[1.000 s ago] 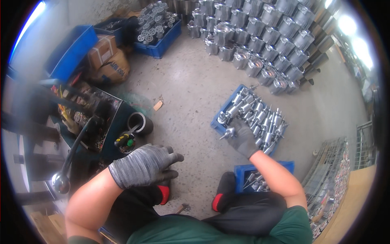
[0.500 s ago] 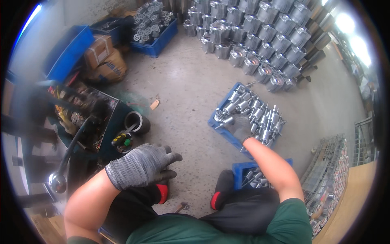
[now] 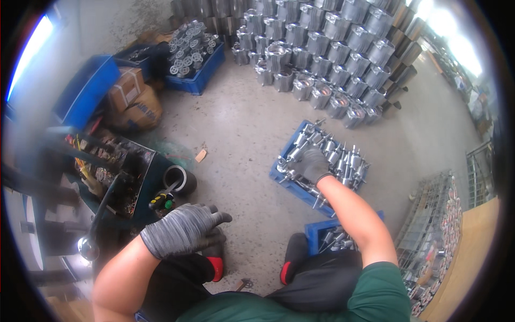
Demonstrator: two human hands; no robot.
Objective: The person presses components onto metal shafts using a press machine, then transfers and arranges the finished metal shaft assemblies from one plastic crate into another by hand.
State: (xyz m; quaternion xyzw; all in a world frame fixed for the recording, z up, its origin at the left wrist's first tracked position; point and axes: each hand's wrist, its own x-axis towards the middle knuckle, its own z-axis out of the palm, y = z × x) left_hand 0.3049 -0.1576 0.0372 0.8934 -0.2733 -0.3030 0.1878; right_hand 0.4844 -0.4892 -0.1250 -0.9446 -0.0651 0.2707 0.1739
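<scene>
Both hands wear grey knit gloves with darker fingertips. My left hand (image 3: pixel 185 228) hovers above my left knee and shoe, fingers stretched forward and holding nothing. My right hand (image 3: pixel 313 165) reaches into a blue crate (image 3: pixel 294 184) on the floor, over several silver metal rotors (image 3: pixel 351 166) with thin shafts. Its fingertips are down among the rotors near the crate's left side and partly hidden, so I cannot make out a grip. A second blue crate (image 3: pixel 313 240), with similar shafted parts (image 3: pixel 337 240), lies beside my right leg.
Stacked silver motor housings (image 3: pixel 321 95) stand at the back. A blue crate of spoked metal parts (image 3: pixel 189 85) is at far left. Nearer left are a dark bin (image 3: pixel 145 177), a black cylinder (image 3: pixel 184 182) and a yellow-black handled tool (image 3: pixel 160 200). A wire cage (image 3: pixel 421 225) borders the right.
My right hand has shifted farther into the crate, over the rotors. My left hand stays raised with its fingers slightly lower. The whole view has tilted a little.
</scene>
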